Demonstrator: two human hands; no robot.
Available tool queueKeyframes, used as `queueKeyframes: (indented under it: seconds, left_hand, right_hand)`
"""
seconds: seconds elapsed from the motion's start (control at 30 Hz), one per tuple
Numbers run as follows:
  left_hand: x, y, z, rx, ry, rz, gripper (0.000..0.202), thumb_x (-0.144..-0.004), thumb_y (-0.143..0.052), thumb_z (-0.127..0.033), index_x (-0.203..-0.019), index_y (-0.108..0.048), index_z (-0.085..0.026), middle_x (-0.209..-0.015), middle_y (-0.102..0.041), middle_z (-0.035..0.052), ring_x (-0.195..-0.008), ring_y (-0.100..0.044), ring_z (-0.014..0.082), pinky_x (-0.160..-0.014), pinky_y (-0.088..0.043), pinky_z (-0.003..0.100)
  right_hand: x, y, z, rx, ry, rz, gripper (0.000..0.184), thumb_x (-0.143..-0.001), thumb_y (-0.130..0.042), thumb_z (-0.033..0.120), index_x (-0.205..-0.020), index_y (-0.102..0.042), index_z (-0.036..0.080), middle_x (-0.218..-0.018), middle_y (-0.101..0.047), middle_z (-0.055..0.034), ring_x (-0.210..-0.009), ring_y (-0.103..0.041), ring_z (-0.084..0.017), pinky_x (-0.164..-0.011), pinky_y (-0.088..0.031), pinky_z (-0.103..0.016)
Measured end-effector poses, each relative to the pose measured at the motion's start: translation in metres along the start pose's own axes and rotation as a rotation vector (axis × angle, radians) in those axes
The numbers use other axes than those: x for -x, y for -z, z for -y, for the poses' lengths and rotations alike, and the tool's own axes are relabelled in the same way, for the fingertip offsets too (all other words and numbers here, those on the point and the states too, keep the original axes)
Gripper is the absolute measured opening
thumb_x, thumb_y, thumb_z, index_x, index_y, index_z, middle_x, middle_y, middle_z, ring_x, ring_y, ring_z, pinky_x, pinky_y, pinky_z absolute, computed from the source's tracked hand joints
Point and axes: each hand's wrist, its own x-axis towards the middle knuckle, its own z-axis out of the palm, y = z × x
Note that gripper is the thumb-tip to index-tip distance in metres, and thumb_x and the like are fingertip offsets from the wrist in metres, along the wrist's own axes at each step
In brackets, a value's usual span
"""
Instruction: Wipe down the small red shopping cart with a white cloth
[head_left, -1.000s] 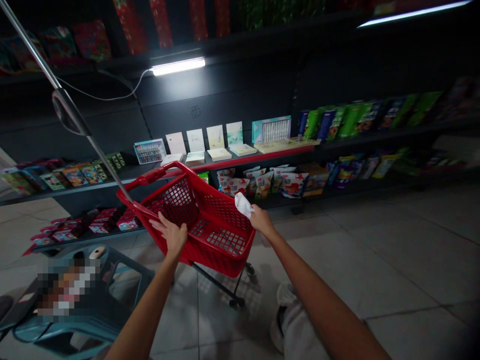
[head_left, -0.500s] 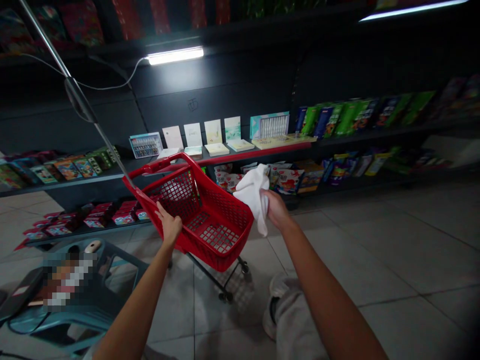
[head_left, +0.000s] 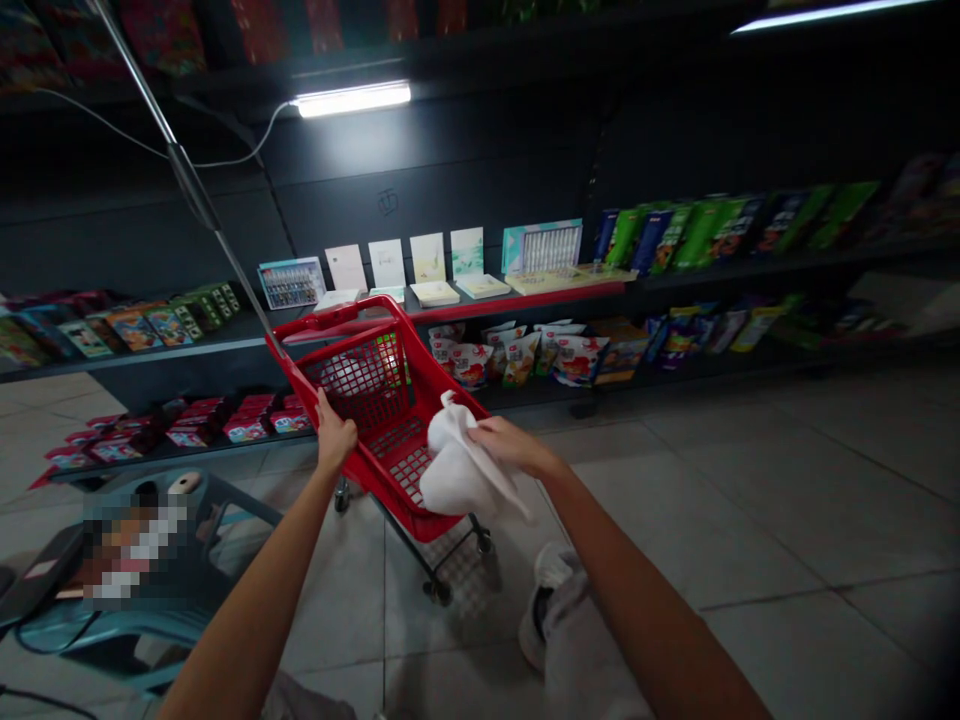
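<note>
A small red shopping cart (head_left: 373,440) with a lattice basket stands on the tiles, turned at an angle. My left hand (head_left: 334,435) is closed on the near side rim of its basket. In my right hand (head_left: 510,443) is a white cloth (head_left: 459,465), pinched between the fingers. The cloth hangs over the front end of the basket, hiding part of that rim; whether it presses on the plastic I cannot tell. A metal pole (head_left: 202,190) rises from the cart's handle side.
Behind the cart runs a dark shelf with a row of booklets (head_left: 427,262), snack bags (head_left: 525,352) and green and blue packs (head_left: 697,235). A blue-grey plastic stool (head_left: 232,515) with things on it stands at the left. A lamp (head_left: 352,98) shines above.
My right hand has brought the cloth left and down, from the basket's far front corner to over its front end. The cart has shifted slightly; my left hand stays on the rim.
</note>
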Motion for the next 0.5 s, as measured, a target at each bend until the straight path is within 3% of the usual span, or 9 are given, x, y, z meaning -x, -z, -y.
queueKeyframes:
  seconds: [0.13,0.27,0.37,0.5]
  left_hand:
    - [-0.003,-0.002,0.0,0.014,0.011,0.006,0.101,-0.076,-0.055,-0.017,-0.165,-0.006,-0.013,-0.168,-0.028,0.014,-0.149,-0.04,0.0316,-0.123,-0.034,0.043]
    - [-0.003,-0.002,-0.001,0.018,0.018,0.007,0.099,-0.078,-0.053,-0.018,-0.165,-0.006,-0.014,-0.168,-0.029,0.0131,-0.15,-0.038,0.0309,-0.124,-0.032,0.043]
    - [-0.003,-0.002,-0.002,0.01,0.012,0.004,0.098,-0.078,-0.053,-0.018,-0.165,-0.007,-0.014,-0.168,-0.029,0.0126,-0.151,-0.036,0.0307,-0.124,-0.032,0.042]
    - [-0.003,-0.003,-0.001,-0.01,0.013,0.005,0.097,-0.079,-0.052,-0.018,-0.165,-0.007,-0.013,-0.168,-0.029,0.0116,-0.151,-0.037,0.0296,-0.124,-0.032,0.041]
  right_hand:
    - [0.007,0.011,0.007,0.27,0.184,-0.07,0.022,-0.084,-0.056,0.024,-0.081,-0.076,0.016,-0.075,-0.072,-0.0005,-0.07,-0.06,-0.017,-0.065,-0.042,-0.022]
    - [0.019,0.013,0.012,0.584,0.356,-0.005,0.039,-0.086,-0.053,0.013,-0.116,-0.075,0.022,-0.106,-0.077,-0.0051,-0.093,-0.067,-0.021,-0.087,-0.047,-0.028]
    - [0.026,0.006,0.016,0.734,0.577,0.138,0.041,-0.086,-0.05,0.006,-0.111,-0.077,0.025,-0.13,-0.07,-0.0058,-0.119,-0.061,-0.022,-0.106,-0.043,-0.035]
    - [0.029,0.0,0.018,0.82,0.715,0.22,0.037,-0.089,-0.052,0.005,-0.102,-0.08,0.025,-0.129,-0.07,-0.0057,-0.117,-0.062,-0.021,-0.104,-0.046,-0.038]
